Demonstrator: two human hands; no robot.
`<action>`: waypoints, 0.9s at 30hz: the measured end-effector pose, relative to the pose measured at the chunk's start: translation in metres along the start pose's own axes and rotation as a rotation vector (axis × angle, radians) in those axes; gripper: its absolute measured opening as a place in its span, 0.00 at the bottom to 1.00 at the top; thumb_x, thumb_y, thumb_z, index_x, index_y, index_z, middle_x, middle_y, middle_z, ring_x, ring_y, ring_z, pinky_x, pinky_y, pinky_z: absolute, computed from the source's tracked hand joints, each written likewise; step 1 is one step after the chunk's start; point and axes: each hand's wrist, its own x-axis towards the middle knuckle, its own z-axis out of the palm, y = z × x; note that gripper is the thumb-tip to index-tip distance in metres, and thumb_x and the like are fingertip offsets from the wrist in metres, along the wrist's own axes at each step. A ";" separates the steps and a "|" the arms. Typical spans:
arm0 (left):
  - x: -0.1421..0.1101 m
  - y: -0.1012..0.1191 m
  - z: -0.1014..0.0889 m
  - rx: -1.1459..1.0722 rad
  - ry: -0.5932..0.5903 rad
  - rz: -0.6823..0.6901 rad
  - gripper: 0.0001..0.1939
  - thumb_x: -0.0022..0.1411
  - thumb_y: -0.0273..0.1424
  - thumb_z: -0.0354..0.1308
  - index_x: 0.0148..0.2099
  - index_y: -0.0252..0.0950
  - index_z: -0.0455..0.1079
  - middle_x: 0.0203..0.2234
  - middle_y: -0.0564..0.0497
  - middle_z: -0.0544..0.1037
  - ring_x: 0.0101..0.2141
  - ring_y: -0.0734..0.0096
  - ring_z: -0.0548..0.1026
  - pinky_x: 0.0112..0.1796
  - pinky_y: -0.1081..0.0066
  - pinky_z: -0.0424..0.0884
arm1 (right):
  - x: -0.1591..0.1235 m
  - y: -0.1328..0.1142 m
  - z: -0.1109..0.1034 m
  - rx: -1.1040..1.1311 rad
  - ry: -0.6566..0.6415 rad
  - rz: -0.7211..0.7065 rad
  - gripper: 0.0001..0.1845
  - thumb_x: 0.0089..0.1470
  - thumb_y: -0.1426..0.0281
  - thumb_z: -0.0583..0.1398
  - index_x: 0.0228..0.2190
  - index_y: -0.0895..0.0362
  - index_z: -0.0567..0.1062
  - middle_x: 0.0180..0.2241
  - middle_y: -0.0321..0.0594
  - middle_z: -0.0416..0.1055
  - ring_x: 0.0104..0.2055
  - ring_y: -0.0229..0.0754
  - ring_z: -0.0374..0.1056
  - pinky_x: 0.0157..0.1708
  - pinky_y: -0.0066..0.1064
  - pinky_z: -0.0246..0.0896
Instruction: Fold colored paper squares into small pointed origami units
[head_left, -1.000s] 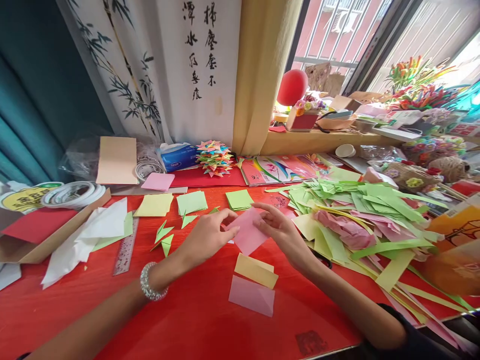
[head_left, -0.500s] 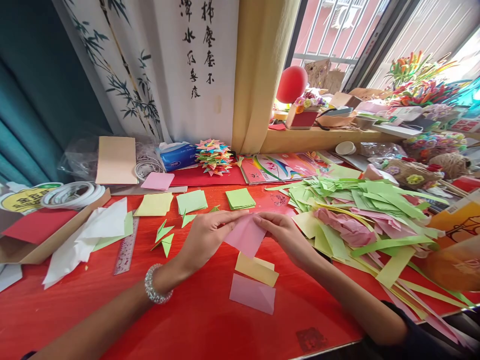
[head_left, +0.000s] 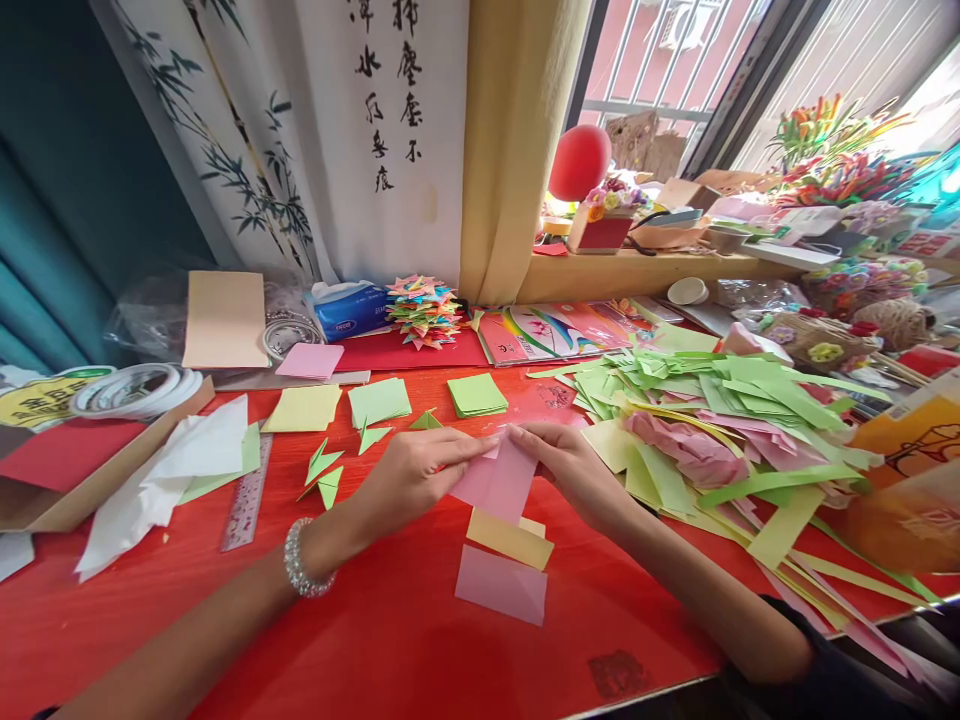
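Observation:
A pink sheet of paper (head_left: 504, 483) is held up at its top edge between both hands, a crease running down it. My left hand (head_left: 420, 475), with a beaded bracelet on its wrist, pinches the sheet's upper left. My right hand (head_left: 564, 458) grips the top right corner between thumb and fingers. Just below the sheet lie a folded yellow paper (head_left: 511, 540) and a folded pink paper (head_left: 501, 585). Left of my left hand are small folded green pieces (head_left: 328, 485). A stack of green squares (head_left: 478, 396) sits beyond my hands.
Green, yellow and pink paper strips (head_left: 720, 400) heap up at the right. Yellow squares (head_left: 302, 408), pale green squares (head_left: 379, 401) and a clear ruler (head_left: 247, 497) lie at left, near a cardboard box (head_left: 112, 480). A colourful folded-paper ball (head_left: 424, 312) stands at the back.
The pink sheet's right part has been turned so that a fold stands along its middle. Both hands stay at its top edge, fingertips shifted slightly. The view has moved a little.

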 end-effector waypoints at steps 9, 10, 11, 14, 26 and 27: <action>0.008 0.019 -0.005 -0.258 -0.099 -0.374 0.13 0.59 0.35 0.50 0.43 0.38 0.71 0.36 0.50 0.77 0.37 0.69 0.73 0.35 0.72 0.68 | -0.002 0.003 0.001 -0.311 0.071 -0.083 0.16 0.53 0.60 0.53 0.24 0.59 0.69 0.21 0.33 0.59 0.23 0.33 0.52 0.22 0.25 0.45; 0.009 0.019 -0.005 -0.316 -0.097 -0.471 0.13 0.59 0.37 0.50 0.42 0.38 0.70 0.35 0.51 0.77 0.36 0.69 0.73 0.34 0.72 0.68 | -0.002 0.003 0.000 -0.344 0.061 -0.106 0.15 0.54 0.60 0.53 0.24 0.58 0.69 0.21 0.34 0.59 0.24 0.33 0.53 0.22 0.25 0.45; 0.009 0.019 -0.003 -0.367 -0.106 -0.551 0.13 0.58 0.38 0.51 0.41 0.38 0.70 0.34 0.51 0.77 0.34 0.69 0.73 0.32 0.73 0.68 | -0.002 0.004 0.000 -0.370 0.050 -0.126 0.15 0.54 0.61 0.53 0.25 0.58 0.70 0.22 0.34 0.60 0.24 0.33 0.53 0.22 0.25 0.46; 0.009 0.015 0.002 -0.478 -0.188 -0.649 0.13 0.56 0.40 0.53 0.36 0.37 0.71 0.30 0.52 0.76 0.33 0.68 0.72 0.31 0.73 0.66 | -0.002 0.005 0.000 -0.421 0.035 -0.157 0.15 0.55 0.61 0.52 0.26 0.58 0.71 0.24 0.36 0.64 0.26 0.35 0.56 0.24 0.25 0.49; 0.007 0.015 0.002 -0.676 -0.201 -0.741 0.13 0.52 0.40 0.57 0.31 0.35 0.72 0.26 0.52 0.74 0.27 0.73 0.69 0.28 0.74 0.63 | -0.003 0.002 0.002 -0.343 0.070 -0.135 0.10 0.52 0.63 0.55 0.27 0.56 0.71 0.28 0.37 0.69 0.30 0.37 0.62 0.27 0.25 0.56; 0.007 0.015 0.002 -0.684 -0.203 -0.744 0.13 0.52 0.40 0.57 0.31 0.35 0.72 0.25 0.53 0.73 0.26 0.74 0.69 0.28 0.74 0.63 | -0.004 0.002 0.002 -0.338 0.065 -0.137 0.10 0.52 0.63 0.55 0.27 0.56 0.71 0.28 0.37 0.69 0.30 0.36 0.62 0.27 0.25 0.56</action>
